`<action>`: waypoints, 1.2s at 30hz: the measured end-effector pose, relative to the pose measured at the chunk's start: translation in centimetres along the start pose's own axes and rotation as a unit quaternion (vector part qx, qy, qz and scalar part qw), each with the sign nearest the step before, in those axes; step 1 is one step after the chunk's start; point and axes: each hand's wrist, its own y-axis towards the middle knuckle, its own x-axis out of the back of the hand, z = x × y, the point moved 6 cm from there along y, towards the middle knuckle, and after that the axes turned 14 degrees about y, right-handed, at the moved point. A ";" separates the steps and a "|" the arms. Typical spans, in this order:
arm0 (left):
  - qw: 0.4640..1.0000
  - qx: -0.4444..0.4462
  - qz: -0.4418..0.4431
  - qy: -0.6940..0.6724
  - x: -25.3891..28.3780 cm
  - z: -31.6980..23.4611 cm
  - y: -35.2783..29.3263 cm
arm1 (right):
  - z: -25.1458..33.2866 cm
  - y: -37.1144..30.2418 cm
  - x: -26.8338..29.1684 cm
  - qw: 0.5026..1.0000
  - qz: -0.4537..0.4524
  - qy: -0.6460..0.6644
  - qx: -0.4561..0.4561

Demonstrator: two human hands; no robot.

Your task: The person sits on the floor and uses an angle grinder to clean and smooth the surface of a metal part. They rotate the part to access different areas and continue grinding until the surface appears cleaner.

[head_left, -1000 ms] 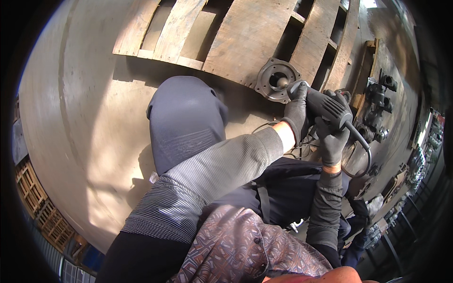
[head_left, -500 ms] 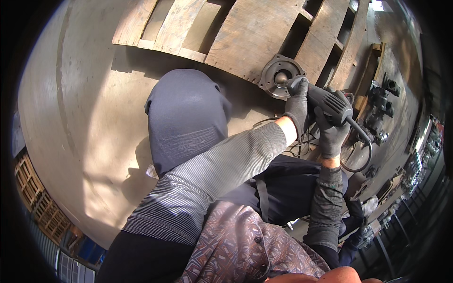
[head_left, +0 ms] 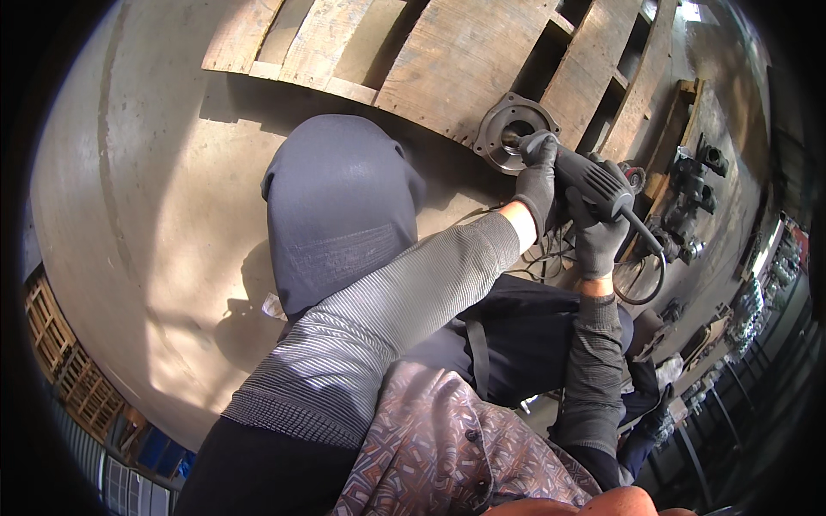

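Straight grinder (head_left: 594, 182) poking into flanged housing (head_left: 493, 138).
Left hand (head_left: 537, 181) clasping its nose, right hand (head_left: 597, 239) gripping its rear; looking mid-pass, can't tell how much remains.

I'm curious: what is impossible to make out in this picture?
All in the head view:
Left hand: most fingers hidden by the power tool it grips.
Metal flange: lower-right rim hidden behind the hand and tool.
Wooden pallet: far end cut off by the top edge.
Shiny parts, far right: too small to identify.
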 end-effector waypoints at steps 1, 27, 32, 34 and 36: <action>1.000 0.006 -0.001 0.009 0.0 0.1 0.0 | 0.2 0.0 0.0 1.000 0.003 0.004 0.021; 0.999 -0.018 0.029 0.013 0.0 0.6 -0.8 | 0.9 -0.9 0.4 1.000 -0.019 0.004 0.013; 1.000 -0.001 0.010 -0.006 0.0 0.6 -1.4 | 1.1 -1.0 0.0 1.000 -0.005 -0.023 0.008; 1.000 -0.003 0.000 0.022 0.1 0.5 -1.5 | 1.2 -1.1 0.1 1.000 -0.014 0.010 0.007; 0.998 0.004 -0.011 0.062 0.3 0.5 -1.6 | 1.2 -1.1 0.1 1.000 -0.016 0.014 0.001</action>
